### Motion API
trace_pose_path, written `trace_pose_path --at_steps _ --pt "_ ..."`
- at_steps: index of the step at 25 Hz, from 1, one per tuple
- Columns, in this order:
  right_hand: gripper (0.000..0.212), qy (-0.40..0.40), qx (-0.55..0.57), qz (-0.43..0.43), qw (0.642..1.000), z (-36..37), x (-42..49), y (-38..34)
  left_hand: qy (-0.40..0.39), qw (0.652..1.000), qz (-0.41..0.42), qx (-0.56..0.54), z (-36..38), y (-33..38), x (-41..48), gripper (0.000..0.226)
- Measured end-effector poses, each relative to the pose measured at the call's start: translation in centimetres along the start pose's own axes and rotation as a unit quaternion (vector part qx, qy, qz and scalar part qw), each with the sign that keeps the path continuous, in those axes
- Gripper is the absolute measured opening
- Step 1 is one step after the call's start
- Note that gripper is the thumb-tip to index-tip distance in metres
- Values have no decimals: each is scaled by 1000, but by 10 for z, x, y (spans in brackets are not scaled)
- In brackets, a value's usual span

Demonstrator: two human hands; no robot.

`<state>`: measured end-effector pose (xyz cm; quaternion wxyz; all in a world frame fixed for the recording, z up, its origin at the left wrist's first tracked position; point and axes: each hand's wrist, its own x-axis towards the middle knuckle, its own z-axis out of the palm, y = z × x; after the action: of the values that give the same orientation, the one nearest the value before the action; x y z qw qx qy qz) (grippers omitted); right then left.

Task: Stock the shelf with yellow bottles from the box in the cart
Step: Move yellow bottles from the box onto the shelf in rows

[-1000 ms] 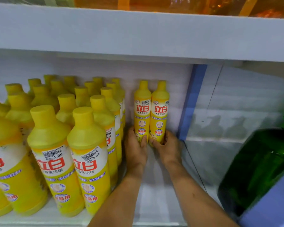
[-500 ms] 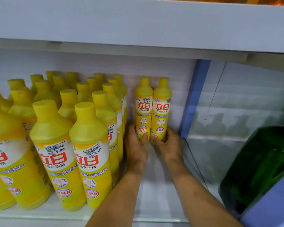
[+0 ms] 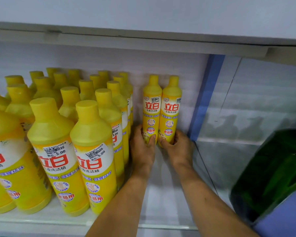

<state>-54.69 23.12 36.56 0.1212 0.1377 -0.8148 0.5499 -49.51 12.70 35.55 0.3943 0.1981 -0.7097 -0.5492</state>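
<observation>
Two yellow bottles stand upright side by side at the back of the white shelf [image 3: 161, 199], against the rear wall. My left hand [image 3: 143, 146] grips the base of the left bottle [image 3: 151, 106]. My right hand [image 3: 179, 146] grips the base of the right bottle [image 3: 171, 108]. The bottles touch each other. Several rows of the same yellow bottles [image 3: 91, 151] fill the shelf to the left. Neither box nor cart is in view.
A blue upright post [image 3: 205, 98] and a translucent divider [image 3: 246, 117] close the shelf bay on the right. A dark green bottle [image 3: 272, 171] looms at the right edge. The shelf above [image 3: 143, 17] hangs low overhead. A bare strip of shelf lies beneath my forearms.
Both hands and the two bottles have stayed at the back of the shelf. The view has tilted slightly downward, so the upper shelf now fills the top.
</observation>
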Motion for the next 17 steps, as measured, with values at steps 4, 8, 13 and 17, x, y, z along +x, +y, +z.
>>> trace_pose_path --at_steps 4,8,13,17 --pt "57 -5 9 0 1000 1 2 5 0 1000 -3 -10 1 -5 2 49" --pt "61 -16 15 4 1000 1 0 6 0 1000 -4 -4 0 -5 3 49" --pt "57 -45 -18 -13 999 -21 -20 -5 -61 996 -31 65 -15 13 -15 49" --pt "50 -93 -201 -62 973 -57 -44 -39 -173 959 -4 223 -42 59 -36 72"
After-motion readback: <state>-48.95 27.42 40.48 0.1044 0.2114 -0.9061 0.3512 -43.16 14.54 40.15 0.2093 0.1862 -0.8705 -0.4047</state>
